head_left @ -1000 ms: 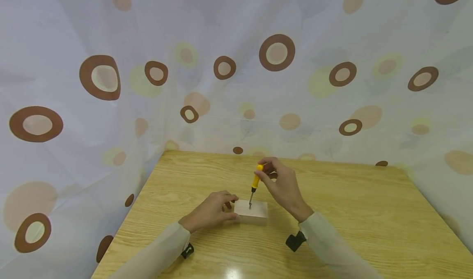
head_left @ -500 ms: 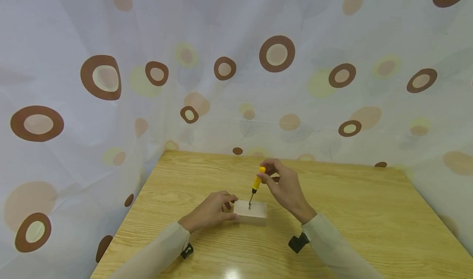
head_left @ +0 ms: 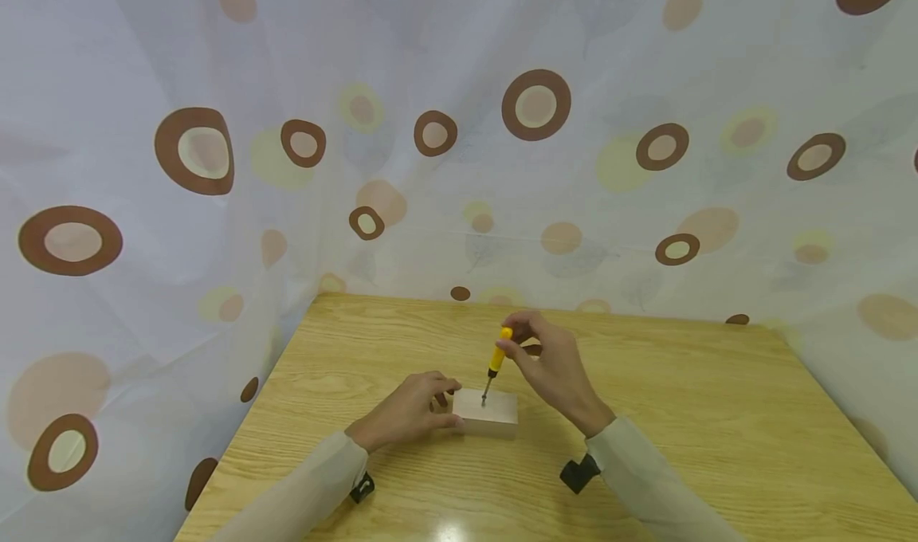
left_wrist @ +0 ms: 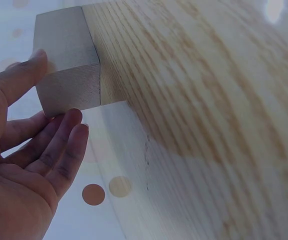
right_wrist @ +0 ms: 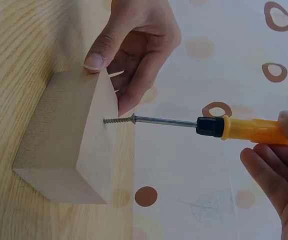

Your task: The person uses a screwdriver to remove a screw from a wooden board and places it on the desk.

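A pale wooden block (head_left: 495, 406) lies on the table, and my left hand (head_left: 405, 410) holds its left end, thumb on the near side and fingertips on the far side. In the left wrist view the thumb presses the block (left_wrist: 66, 42). A screw (right_wrist: 119, 120) stands in the block's top face with much of its thread exposed. My right hand (head_left: 555, 367) pinches the yellow handle of a screwdriver (head_left: 498, 356) between thumb and fingers. Its shaft leans slightly right in the head view. The tip meets the screw head, as the right wrist view shows.
The wood-grain table (head_left: 681, 414) spreads out around the block. A white curtain (head_left: 459, 167) with brown and beige circles hangs behind it and along both sides. Black wrist cameras (head_left: 579, 473) sit below the sleeves.
My right hand and the screwdriver handle have shifted slightly right and down, and the tip stays at the screw. The left hand and block look nearly the same.
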Tool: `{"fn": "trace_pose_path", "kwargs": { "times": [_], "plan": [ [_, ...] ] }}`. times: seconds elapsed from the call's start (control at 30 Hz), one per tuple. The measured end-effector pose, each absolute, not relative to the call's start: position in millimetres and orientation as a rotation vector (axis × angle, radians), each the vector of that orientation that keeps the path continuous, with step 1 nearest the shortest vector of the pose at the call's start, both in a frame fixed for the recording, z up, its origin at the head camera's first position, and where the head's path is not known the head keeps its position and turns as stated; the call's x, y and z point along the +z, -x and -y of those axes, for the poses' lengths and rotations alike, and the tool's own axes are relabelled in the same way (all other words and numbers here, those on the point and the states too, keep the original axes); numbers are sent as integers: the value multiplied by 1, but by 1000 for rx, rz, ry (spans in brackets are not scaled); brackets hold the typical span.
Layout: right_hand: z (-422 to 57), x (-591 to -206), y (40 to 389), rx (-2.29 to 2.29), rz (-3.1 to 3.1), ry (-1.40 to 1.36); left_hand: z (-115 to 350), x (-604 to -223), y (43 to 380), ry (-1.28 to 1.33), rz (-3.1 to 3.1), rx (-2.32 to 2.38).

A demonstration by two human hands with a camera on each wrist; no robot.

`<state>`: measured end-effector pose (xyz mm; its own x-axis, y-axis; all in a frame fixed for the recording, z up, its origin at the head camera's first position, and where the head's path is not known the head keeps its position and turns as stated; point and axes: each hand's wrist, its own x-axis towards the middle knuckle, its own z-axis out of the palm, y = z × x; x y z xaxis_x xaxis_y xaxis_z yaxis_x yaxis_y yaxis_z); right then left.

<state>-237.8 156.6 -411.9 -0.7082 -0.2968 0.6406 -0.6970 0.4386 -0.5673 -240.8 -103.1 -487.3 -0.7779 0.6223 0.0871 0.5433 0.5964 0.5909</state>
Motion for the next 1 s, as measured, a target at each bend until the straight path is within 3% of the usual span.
{"fn": "trace_pose_path", "kwargs": {
  "times": [0.4, 0.67, 1.0],
  "plan": [
    [-145, -402, 239, 1152, 2270, -880, 101, -486, 240, -990, -2707, 911],
    [-153, -392, 242, 1259, 2391, -1056, 100, -482, 238, -1003, -2725, 896],
    [-148, -396, 236, 1273, 2419, -880, 99, -484, 239, -970, -2735, 880]
  ]
}}
